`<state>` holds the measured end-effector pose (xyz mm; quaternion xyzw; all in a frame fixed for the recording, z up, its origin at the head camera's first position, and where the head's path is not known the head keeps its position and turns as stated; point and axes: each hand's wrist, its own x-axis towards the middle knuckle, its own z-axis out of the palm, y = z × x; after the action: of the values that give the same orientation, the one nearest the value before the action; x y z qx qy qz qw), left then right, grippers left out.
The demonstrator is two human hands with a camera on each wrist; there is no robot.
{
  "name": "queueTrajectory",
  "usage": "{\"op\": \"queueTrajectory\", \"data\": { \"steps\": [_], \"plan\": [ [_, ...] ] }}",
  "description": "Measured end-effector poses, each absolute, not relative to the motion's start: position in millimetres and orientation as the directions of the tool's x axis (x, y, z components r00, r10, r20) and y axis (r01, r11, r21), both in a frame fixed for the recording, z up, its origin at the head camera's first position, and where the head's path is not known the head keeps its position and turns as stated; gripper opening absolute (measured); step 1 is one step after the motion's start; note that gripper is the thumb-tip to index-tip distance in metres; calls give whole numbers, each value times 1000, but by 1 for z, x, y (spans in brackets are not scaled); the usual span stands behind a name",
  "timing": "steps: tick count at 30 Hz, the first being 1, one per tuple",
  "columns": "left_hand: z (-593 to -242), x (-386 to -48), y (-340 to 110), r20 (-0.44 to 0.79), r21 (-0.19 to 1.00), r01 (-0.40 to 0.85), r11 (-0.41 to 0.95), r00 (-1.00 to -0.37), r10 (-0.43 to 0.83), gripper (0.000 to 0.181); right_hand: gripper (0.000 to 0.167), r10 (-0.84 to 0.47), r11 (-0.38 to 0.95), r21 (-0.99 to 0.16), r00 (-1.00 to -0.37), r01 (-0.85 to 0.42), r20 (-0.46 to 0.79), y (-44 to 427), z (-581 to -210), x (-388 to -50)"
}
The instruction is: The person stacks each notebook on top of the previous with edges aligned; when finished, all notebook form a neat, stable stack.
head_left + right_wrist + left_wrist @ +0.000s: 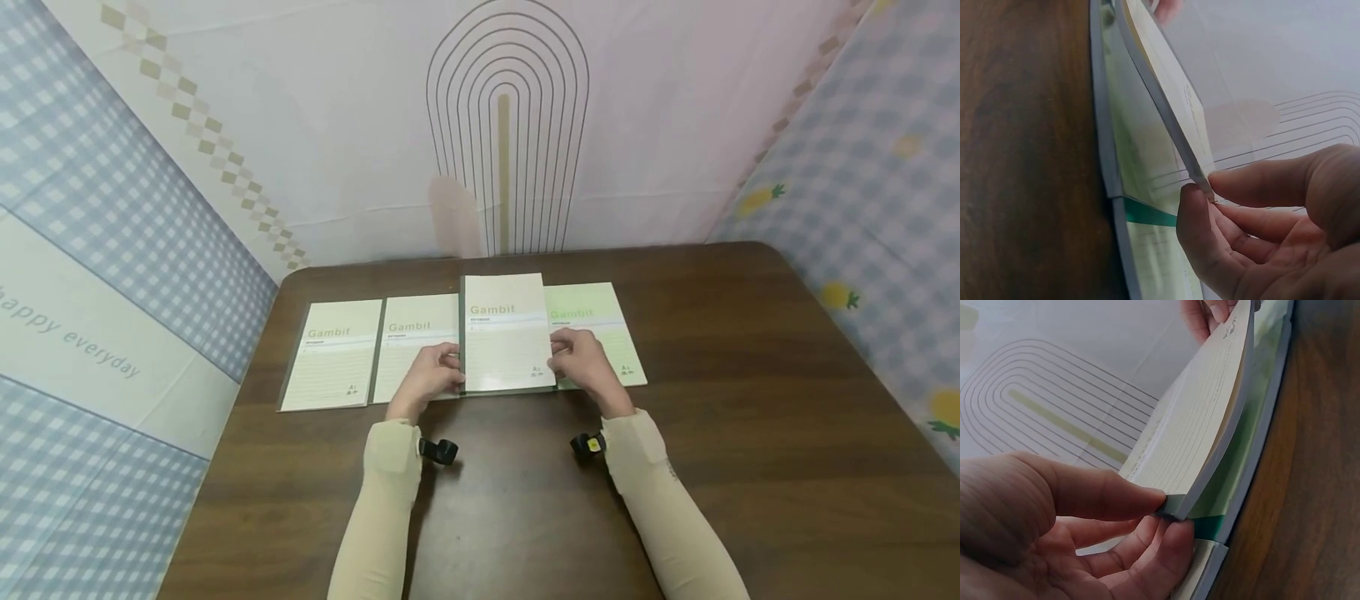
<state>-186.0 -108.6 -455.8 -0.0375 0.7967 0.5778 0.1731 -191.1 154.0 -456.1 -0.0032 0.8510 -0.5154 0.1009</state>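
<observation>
Our left hand (431, 375) and right hand (587, 363) pinch the raised notebook (506, 342) by its sides! We spot flanking notebooks (332, 367) on the table (495, 517).

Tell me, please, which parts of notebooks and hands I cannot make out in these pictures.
Head view: the fine print on the held notebook is too small to read.
Head view: the notebook beneath is mostly covered by the held notebook.
Left wrist view: the top edge cuts off most of the right hand.
Right wrist view: the top edge cuts off most of the left hand.
</observation>
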Motion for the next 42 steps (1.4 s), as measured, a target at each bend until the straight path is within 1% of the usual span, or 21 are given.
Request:
{"op": "queueTrajectory", "data": {
  "steps": [5, 13, 17, 24, 27, 33, 35, 38, 39, 42],
  "plan": [
    [-456, -184, -106, -322, 887, -261, 382, -941, 106, 59, 46, -100, 528, -846, -983, 78, -153, 151, -459, -192],
    [-454, -184, -103, -293, 860, -219, 461, -951, 96, 56, 40, -91, 598, -800, -988, 44, -122, 149, -461, -193],
    [-452, -184, -102, -265, 830, -175, 529, -959, 99, 51, 42, -87, 622, -782, -990, 34, -112, 149, -462, -193],
    [-450, -184, -98, -237, 735, -114, 669, -967, 95, 44, 48, -67, 627, -777, -989, 61, -132, 150, -462, -190],
    [-449, -183, -96, -239, 724, -115, 680, -967, 92, 44, 49, -67, 631, -774, -989, 59, -130, 149, -460, -189],
    [-447, -181, -93, -225, 715, -96, 693, -969, 99, 36, 50, -61, 642, -764, -990, 61, -130, 150, -459, -190],
    [-447, -181, -92, -221, 708, -88, 700, -970, 101, 27, 50, -58, 648, -759, -989, 66, -135, 150, -460, -190],
    [-447, -182, -91, -217, 695, -79, 715, -971, 103, 8, 50, -56, 657, -750, -989, 68, -138, 150, -460, -191],
    [-447, -182, -90, -215, 691, -77, 719, -971, 102, 7, 50, -54, 660, -748, -989, 69, -139, 150, -460, -191],
    [-448, -182, -90, -200, 678, -62, 732, -974, 102, 18, 50, -46, 669, -739, -989, 72, -137, 149, -460, -191]
  ]
}}
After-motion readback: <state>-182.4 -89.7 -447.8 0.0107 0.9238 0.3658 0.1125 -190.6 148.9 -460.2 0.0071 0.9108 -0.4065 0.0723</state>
